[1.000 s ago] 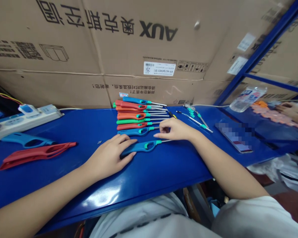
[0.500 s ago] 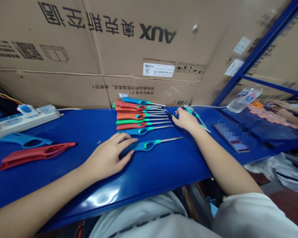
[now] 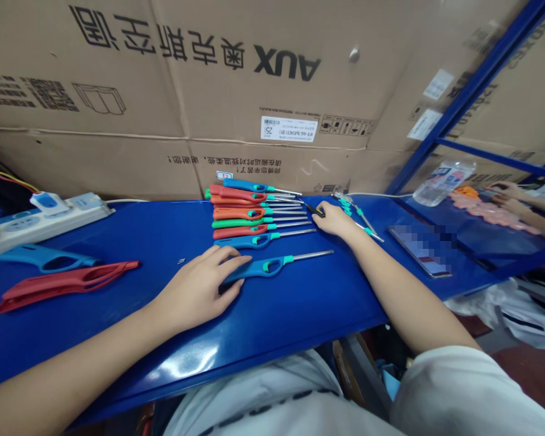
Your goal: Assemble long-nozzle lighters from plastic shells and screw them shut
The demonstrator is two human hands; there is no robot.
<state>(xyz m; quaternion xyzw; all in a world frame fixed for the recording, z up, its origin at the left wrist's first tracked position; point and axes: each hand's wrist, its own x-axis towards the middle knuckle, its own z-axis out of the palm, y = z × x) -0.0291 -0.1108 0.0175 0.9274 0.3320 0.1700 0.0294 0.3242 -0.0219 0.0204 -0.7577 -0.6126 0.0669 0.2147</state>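
On the glossy blue tabletop (image 3: pixel 281 315), just nearer the person than a row of coloured stick lighters (image 3: pixel 238 213), lies 1 blue stick lighter (image 3: pixel 257 268). Its smooth handle is opened by 1 oval trigger loop, with a teal trigger inside and a matching teal collar ahead; from this a slim silver tube points rightward. The left hand (image 3: pixel 204 284) holds the handle's rear between thumb and fingers, hiding the butt. The right hand (image 3: pixel 338 219) has its fingers narrowly curled at a black-and-yellow screwdriver (image 3: pixel 317 212) near the row's metal tips; whether they grip it, I cannot tell.
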